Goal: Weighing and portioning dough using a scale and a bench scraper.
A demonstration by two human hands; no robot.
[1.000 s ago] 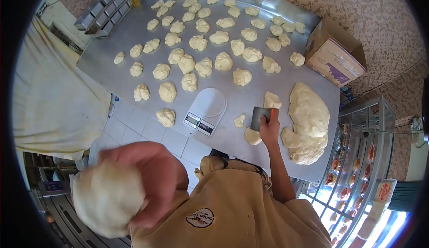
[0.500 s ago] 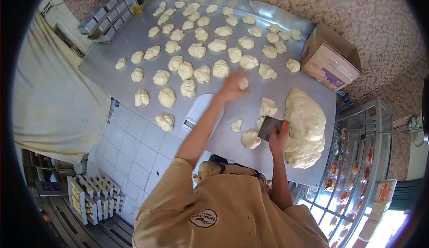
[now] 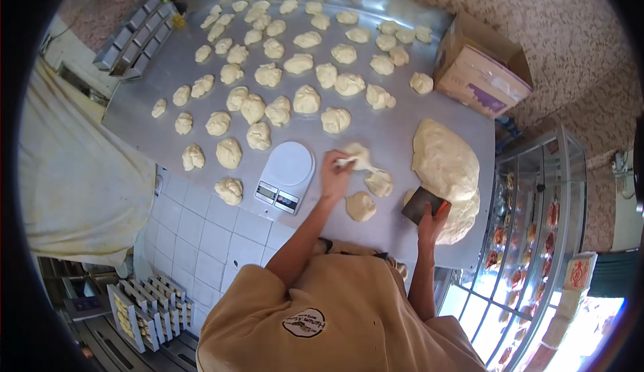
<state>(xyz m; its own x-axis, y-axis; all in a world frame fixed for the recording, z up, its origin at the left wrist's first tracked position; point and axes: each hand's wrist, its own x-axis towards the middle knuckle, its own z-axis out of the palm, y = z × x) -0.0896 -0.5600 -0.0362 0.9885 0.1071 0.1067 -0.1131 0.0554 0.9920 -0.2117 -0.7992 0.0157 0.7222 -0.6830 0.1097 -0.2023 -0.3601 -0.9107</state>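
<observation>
My left hand [image 3: 335, 176] is closed on the end of a limp dough piece [image 3: 356, 156], which stretches to a smaller lump [image 3: 379, 183] on the steel table. Just nearer lies a rounded dough piece [image 3: 361, 207]. My right hand [image 3: 433, 223] grips a flat metal dough scraper [image 3: 424, 205] with an orange-red edge part. The blade is at the near left side of a large dough mass [image 3: 445, 158], covering some of it. Left of my left hand stands a white kitchen scale [image 3: 287, 166] with a bare round plate.
Many dough portions [image 3: 306, 99] lie in loose rows over the steel table [image 3: 396, 127]. A cardboard box [image 3: 484, 70] stands at the far right, metal loaf pans [image 3: 136, 36] at the far left. A glass display case [image 3: 530, 238] is beyond the right edge.
My left hand has come back toward me from the portions, leaving a dough piece there, and has taken hold of another. The scraper has moved right, against the large dough.
</observation>
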